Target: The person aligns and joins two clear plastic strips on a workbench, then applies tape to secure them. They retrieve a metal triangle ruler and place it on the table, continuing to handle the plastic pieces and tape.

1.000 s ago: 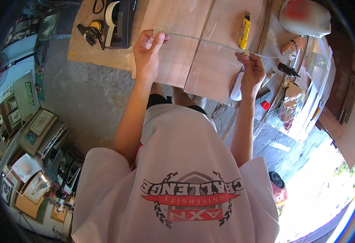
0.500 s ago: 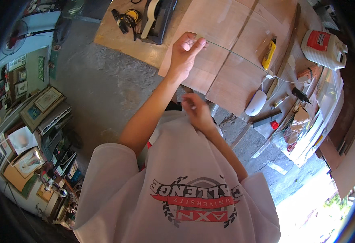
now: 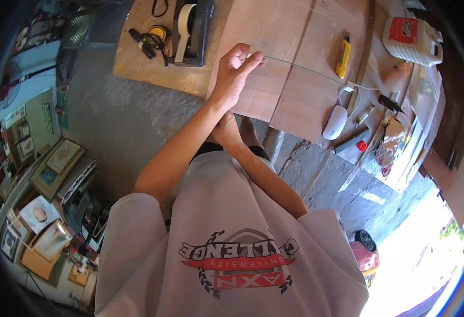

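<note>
Clear sheet [image 3: 305,63], likely glass, is over the pale wooden boards [image 3: 247,94], its greenish near edge running from the left hand [image 3: 252,57] toward the white cable [image 3: 368,87]; the left thumb and fingers are pinched on its near left corner, with a small pale scrap [image 3: 252,50] showing between them; the right hand [image 3: 227,129] is off the sheet, partly hidden behind the left wrist, so I cannot tell whether its fingers are apart or together; I judge the handling under way, one corner gripped and the sheet not yet released; how much is left the view does not show; the yellow cutter [image 3: 343,57] lies near the right end, on or under the sheet I cannot tell; the cable beside that end could snag; a white mouse [image 3: 335,122] lies nearby; the white jug [image 3: 409,39] is farther right, the tape dispenser [image 3: 195,39] well to the left
</note>
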Demonstrator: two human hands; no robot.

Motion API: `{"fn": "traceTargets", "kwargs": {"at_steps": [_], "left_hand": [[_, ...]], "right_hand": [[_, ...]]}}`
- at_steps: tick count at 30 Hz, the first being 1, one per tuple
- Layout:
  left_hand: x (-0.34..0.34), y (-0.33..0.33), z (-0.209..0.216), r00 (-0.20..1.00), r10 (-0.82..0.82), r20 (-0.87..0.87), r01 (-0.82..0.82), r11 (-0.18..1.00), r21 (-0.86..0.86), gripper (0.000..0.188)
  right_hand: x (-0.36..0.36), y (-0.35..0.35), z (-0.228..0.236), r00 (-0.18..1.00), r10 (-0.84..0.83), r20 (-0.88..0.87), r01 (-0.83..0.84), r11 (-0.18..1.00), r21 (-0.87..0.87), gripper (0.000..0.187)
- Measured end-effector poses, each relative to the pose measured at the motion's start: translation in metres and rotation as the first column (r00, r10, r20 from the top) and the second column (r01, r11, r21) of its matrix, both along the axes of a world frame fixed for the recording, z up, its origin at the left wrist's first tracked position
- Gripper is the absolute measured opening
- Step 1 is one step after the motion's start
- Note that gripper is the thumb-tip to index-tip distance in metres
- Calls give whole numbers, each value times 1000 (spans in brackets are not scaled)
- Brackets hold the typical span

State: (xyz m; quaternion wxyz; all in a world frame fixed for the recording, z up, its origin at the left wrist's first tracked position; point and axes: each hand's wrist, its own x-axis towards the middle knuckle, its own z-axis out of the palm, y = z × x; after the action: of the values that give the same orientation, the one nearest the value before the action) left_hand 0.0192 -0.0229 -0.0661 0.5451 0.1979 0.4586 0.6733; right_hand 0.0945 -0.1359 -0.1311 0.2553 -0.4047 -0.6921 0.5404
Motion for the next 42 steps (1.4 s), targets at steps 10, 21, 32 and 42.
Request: {"fn": "traceTargets", "kwargs": {"at_steps": [10, 21, 32, 42], "left_hand": [[-2, -2, -7, 973, -134, -190, 124, 990, -63, 25], [-8, -8, -17, 936, -206, -285, 187, 978, -93, 18], [-10, -8, -15, 925, -244, -291, 212, 968, -137, 20], [-10, -8, -16, 940, -238, -243, 206, 967, -150, 24]], "right_hand": [[48, 20, 34, 984, -144, 103, 169, 942, -289, 16], [132, 28, 23, 847, -500, 182, 530, 820, -215, 14], [281, 97, 35, 429, -850, 307, 654, 526, 543, 17], [291, 162, 84, 442, -894, 79, 698, 397, 596, 14]]}}
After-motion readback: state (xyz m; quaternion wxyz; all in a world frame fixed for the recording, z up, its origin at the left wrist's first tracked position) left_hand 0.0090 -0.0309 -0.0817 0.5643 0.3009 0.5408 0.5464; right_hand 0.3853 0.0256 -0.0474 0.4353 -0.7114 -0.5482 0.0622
